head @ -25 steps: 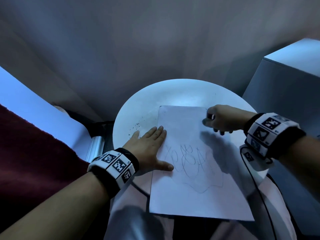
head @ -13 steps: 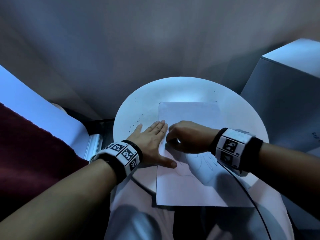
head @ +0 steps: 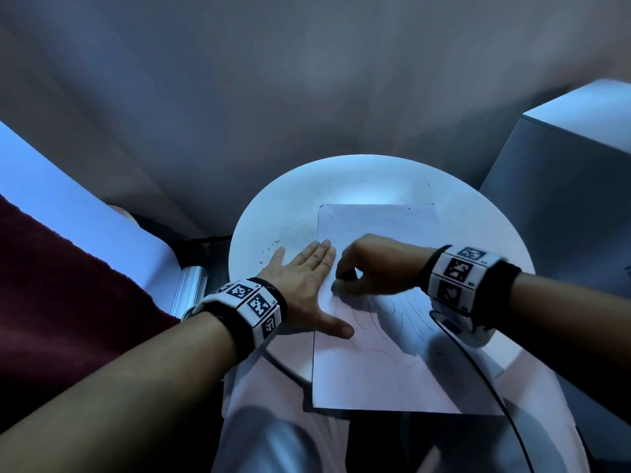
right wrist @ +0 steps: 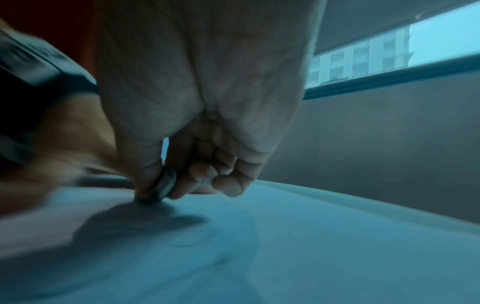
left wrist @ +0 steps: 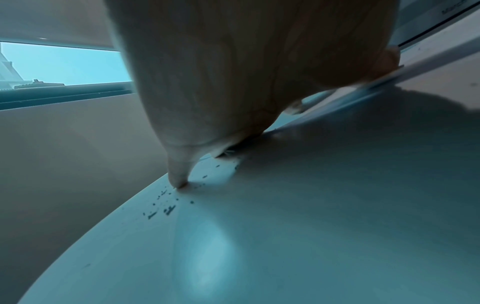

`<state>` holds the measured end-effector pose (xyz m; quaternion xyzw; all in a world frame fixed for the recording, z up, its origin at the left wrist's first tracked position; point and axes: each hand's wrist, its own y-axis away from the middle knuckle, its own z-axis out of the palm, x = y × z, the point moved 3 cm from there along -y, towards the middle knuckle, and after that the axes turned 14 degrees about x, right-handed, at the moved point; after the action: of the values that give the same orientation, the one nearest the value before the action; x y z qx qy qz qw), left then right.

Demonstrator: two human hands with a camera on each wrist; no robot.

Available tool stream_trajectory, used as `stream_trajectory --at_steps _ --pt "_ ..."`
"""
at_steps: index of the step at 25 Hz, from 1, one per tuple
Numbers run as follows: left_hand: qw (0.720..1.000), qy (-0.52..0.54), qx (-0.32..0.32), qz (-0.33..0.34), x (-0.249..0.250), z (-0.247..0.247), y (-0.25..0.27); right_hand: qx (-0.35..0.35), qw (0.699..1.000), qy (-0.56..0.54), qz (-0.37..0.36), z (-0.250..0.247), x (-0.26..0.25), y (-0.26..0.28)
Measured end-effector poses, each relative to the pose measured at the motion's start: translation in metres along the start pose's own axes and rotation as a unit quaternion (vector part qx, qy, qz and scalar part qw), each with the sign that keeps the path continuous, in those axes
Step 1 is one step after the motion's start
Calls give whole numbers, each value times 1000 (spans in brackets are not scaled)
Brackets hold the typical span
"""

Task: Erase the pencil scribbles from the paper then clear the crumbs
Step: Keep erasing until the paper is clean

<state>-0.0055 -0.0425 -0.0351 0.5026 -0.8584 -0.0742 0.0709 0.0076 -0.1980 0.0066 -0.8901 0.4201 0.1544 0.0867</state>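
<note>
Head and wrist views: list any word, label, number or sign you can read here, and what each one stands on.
No text reads in full.
Wristbands: square black-and-white coded markers, plus tiny marks too small to read.
Grey box: a dark mark at the frame edge, unreadable.
Left wrist view, top right corner: blurred lettering on a pale surface, unreadable.
Paper: pencil scribbles only.

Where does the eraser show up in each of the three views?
Head: hidden under the curled fingers of the right hand, centre of the picture, on the paper.
Left wrist: not in it; only the left hand and the crumbs.
Right wrist: eraser just left of centre, pinched and touching the paper.
Shared landmark: the round white table.
</note>
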Motion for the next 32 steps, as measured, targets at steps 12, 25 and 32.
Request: stream_trajectory --at_steps 12,25,32 --pt "1000 -11 -2 -6 2 -2 1 43 999 11 30 -10 19 -7" --pt "1000 -20 -13 -9 3 -4 1 36 999 24 3 2 10 15" --pt "1000 6 6 1 7 -6 2 80 994 -23 70 -8 21 11"
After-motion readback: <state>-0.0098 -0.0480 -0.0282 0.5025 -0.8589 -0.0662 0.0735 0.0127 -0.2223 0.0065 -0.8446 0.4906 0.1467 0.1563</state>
